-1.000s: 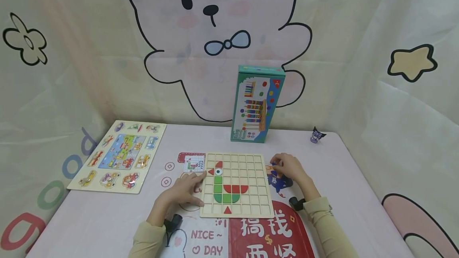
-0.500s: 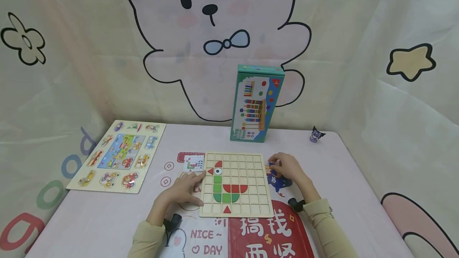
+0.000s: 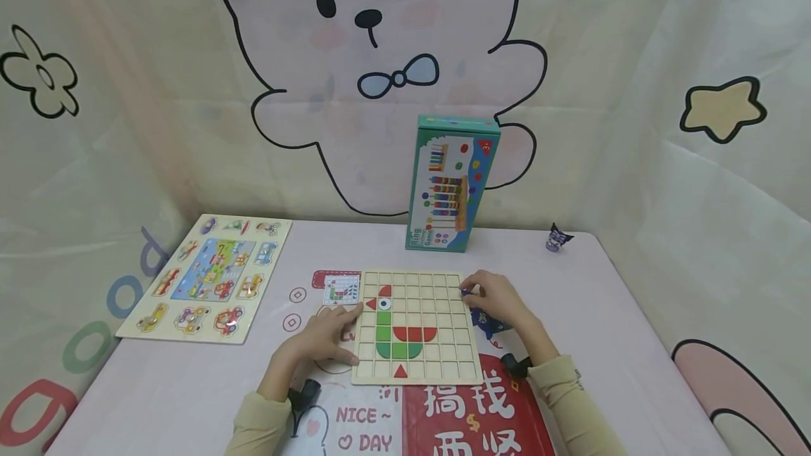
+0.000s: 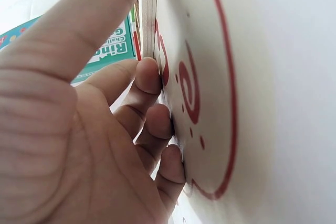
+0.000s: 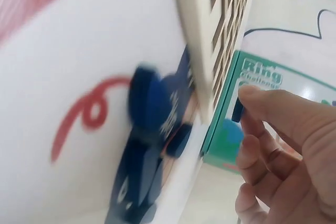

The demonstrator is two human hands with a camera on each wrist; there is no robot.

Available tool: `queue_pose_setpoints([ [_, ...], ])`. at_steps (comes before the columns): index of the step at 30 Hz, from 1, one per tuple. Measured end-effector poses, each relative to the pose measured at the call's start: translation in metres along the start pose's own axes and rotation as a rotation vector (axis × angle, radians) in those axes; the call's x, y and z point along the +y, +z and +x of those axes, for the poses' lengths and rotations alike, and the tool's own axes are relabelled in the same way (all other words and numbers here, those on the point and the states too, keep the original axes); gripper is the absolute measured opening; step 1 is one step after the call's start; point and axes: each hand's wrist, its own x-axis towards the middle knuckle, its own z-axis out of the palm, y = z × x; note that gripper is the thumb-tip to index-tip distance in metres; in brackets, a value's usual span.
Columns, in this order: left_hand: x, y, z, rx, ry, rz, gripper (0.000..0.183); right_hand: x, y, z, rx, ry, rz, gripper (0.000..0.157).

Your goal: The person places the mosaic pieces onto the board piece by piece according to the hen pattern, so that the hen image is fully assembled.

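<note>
A wooden grid board (image 3: 443,368) lies flat before me, with red and green pieces and an eye tile (image 3: 384,304) set in it. The lone red triangle (image 3: 400,371) sits in the bottom row. At the board's left edge my left hand (image 3: 319,338) rests, thumb and index finger spread along it, the other fingertips on the table. My right hand (image 3: 497,299), at the board's upper right edge, pinches a small dark blue piece (image 5: 238,110) between thumb and index finger. More blue pieces (image 5: 148,98) lie beside the board, partly hidden under that hand in the head view.
A small pattern card (image 3: 342,290) lies at the board's upper left. A picture puzzle board (image 3: 141,326) is farther left. Behind the grid stands a green ring game box (image 3: 451,185), with a tiny purple figure (image 3: 557,238) to its right.
My right hand has moved left, from over the blue pieces to the board's right edge, carrying a blue piece. The left hand has stayed at the left edge.
</note>
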Motion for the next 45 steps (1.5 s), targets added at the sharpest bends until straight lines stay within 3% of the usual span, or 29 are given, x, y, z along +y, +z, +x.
queue_pose_setpoints([
  [11,0.001,0.000,-0.001,0.013,0.014,0.000,0.097,-0.021,0.008,-0.001,-0.004,-0.148,-0.017,0.016],
  [19,-0.001,0.001,0.000,0.019,0.035,0.008,0.098,-0.033,0.016,-0.004,-0.048,-0.175,-0.034,0.015],
  [26,-0.001,0.001,-0.001,0.018,0.027,-0.004,0.098,-0.039,0.021,-0.005,-0.057,-0.266,-0.049,0.016],
  [45,-0.002,0.001,0.000,0.010,0.021,-0.003,0.098,-0.055,0.029,-0.006,-0.173,-0.305,-0.028,0.011],
])
